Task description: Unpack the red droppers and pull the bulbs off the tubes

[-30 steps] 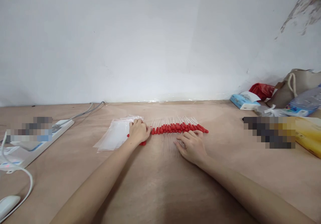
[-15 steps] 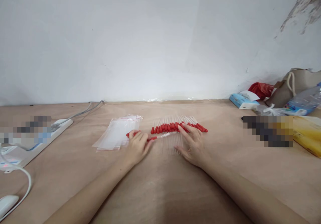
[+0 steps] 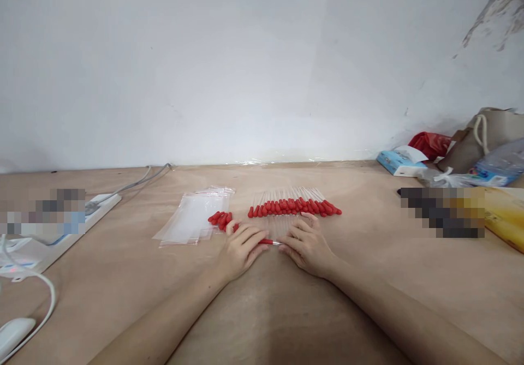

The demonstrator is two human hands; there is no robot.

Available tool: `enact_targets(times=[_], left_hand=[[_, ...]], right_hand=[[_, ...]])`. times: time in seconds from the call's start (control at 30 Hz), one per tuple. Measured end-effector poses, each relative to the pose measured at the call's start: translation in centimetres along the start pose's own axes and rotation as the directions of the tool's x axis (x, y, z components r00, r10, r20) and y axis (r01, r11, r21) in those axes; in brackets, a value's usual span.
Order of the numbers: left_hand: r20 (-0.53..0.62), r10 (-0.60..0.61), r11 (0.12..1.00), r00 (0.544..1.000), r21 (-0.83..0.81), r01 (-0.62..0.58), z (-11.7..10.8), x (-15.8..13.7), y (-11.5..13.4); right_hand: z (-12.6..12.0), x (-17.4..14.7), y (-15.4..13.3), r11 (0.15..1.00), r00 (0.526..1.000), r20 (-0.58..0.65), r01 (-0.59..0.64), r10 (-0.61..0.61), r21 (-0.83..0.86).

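My left hand (image 3: pixel 242 250) is closed with a red rubber bulb (image 3: pixel 267 241) pinched between thumb and fingers. From the facing side my right hand (image 3: pixel 306 249) pinches a thin glass dropper tube (image 3: pixel 277 243), most of it hidden by the fingers. The tube's end meets the bulb; how deep it sits inside I cannot tell. Behind both hands lies a row of glass droppers (image 3: pixel 282 207) with red bulbs towards me. Loose clear glass tubes (image 3: pixel 275 225) lie between that row and my hands, partly covered. Beyond my left hand is a small heap of loose red bulbs (image 3: pixel 221 220).
Clear plastic bags (image 3: pixel 180 220) lie stacked on the left of the wooden table (image 3: pixel 262 310). Farther left are a white power strip (image 3: pixel 102 208) and cables. At right stand a blue tissue box (image 3: pixel 401 163), a bottle (image 3: pixel 501 160) and a yellow packet (image 3: pixel 505 217).
My left hand has moved right and nearer to me with a red bulb, uncovering the loose bulbs. My right hand has drawn back from the row and now pinches a tube against that bulb.
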State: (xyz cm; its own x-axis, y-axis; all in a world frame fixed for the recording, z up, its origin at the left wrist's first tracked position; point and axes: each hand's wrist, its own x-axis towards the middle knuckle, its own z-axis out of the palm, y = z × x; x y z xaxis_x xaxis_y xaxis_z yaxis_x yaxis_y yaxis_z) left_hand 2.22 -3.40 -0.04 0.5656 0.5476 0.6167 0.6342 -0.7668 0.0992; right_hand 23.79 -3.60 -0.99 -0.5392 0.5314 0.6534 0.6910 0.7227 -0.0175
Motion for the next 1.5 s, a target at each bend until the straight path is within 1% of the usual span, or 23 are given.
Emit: enact_targets(times=[0.17, 0.3, 0.5, 0.63, 0.7, 0.77, 0.83, 0.9, 0.97, 1.03, 1.07, 1.13, 1.2, 1.27, 1.3, 1.33, 1.37, 1.4, 1.5], left_hand=[[0.050, 0.017, 0.999, 0.999, 0.035, -0.019, -0.4, 0.5, 0.4], [0.098, 0.035, 0.999, 0.995, 0.016, -0.036, -0.9, 0.5, 0.6], [0.145, 0.052, 0.999, 0.988, -0.015, -0.051, -1.2, 0.8, 1.0], [0.159, 0.043, 0.999, 0.986, -0.033, -0.038, -1.2, 0.4, 0.3], [0.145, 0.004, 1.000, 0.989, -0.026, 0.000, -1.3, -0.1, -0.5], [0.121, -0.042, 0.999, 0.992, -0.025, 0.045, -1.5, -0.7, -1.3], [0.089, -0.084, 0.994, 0.992, -0.059, 0.089, -1.6, -1.1, -1.8], [0.019, -0.153, 0.983, 0.988, -0.101, 0.154, -1.8, -1.1, -2.1], [-0.100, -0.256, 0.964, 0.962, -0.102, 0.246, -2.2, -0.8, -2.6], [-0.221, -0.361, 0.933, 0.906, -0.068, 0.355, -2.8, -0.4, -3.5], [-0.264, -0.409, 0.911, 0.874, -0.053, 0.410, -3.2, -0.4, -4.2], [-0.294, -0.505, 0.857, 0.811, -0.056, 0.513, -4.0, -0.5, -5.7], [-0.288, -0.585, 0.805, 0.758, -0.090, 0.587, -4.4, -1.0, -7.2], [-0.268, -0.633, 0.769, 0.726, -0.115, 0.629, -4.4, -1.6, -8.3], [-0.256, -0.644, 0.761, 0.721, -0.116, 0.638, -4.3, -1.8, -8.7], [-0.248, -0.644, 0.761, 0.724, -0.107, 0.641, -4.2, -1.9, -8.9], [-0.240, -0.634, 0.768, 0.735, -0.088, 0.634, -4.1, -2.0, -8.9], [-0.229, -0.611, 0.786, 0.758, -0.063, 0.615, -4.0, -2.0, -8.8], [-0.155, -0.489, 0.863, 0.858, 0.057, 0.502, -3.8, -1.8, -8.3]], right_hand=[[-0.2, 0.0, -0.1, 0.999, 1.000, 0.012, 0.015, -0.016, 0.035], [-0.4, -0.3, -0.1, 0.997, 0.999, 0.018, 0.032, -0.034, 0.076], [-0.5, -0.3, -0.4, 0.997, 0.999, 0.017, 0.045, -0.047, 0.066], [-0.9, -0.7, 0.0, 0.996, 0.999, 0.016, 0.043, -0.044, 0.077], [-1.4, -1.1, 0.8, 0.998, 1.000, 0.009, 0.009, -0.009, 0.064], [-1.7, -1.5, 1.6, 0.996, 0.997, -0.034, -0.074, 0.076, 0.043], [-1.8, -1.7, 2.2, 0.983, 0.979, -0.094, -0.176, 0.180, 0.046], [-1.6, -1.7, 2.3, 0.969, 0.965, -0.112, -0.231, 0.239, 0.085], [-1.3, -1.3, 1.9, 0.962, 0.962, -0.086, -0.250, 0.260, 0.114], [-1.1, -0.7, 1.3, 0.959, 0.961, -0.055, -0.265, 0.271, 0.096], [-1.0, -0.3, 0.9, 0.960, 0.960, -0.047, -0.271, 0.274, 0.074], [-0.8, 0.6, 0.4, 0.964, 0.963, -0.045, -0.265, 0.266, 0.028], [-0.5, 1.5, 0.0, 0.969, 0.967, -0.059, -0.249, 0.248, -0.010], [0.0, 2.3, -0.3, 0.969, 0.967, -0.085, -0.243, 0.238, -0.048], [0.3, 2.6, -0.4, 0.967, 0.967, -0.095, -0.244, 0.237, -0.068], [0.7, 2.9, -0.5, 0.966, 0.967, -0.097, -0.245, 0.237, -0.086], [1.1, 3.0, -0.6, 0.964, 0.967, -0.097, -0.246, 0.237, -0.102], [1.5, 3.1, -0.8, 0.963, 0.968, -0.093, -0.245, 0.235, -0.116], [2.3, 3.2, -1.2, 0.960, 0.972, -0.071, -0.232, 0.223, -0.155]])
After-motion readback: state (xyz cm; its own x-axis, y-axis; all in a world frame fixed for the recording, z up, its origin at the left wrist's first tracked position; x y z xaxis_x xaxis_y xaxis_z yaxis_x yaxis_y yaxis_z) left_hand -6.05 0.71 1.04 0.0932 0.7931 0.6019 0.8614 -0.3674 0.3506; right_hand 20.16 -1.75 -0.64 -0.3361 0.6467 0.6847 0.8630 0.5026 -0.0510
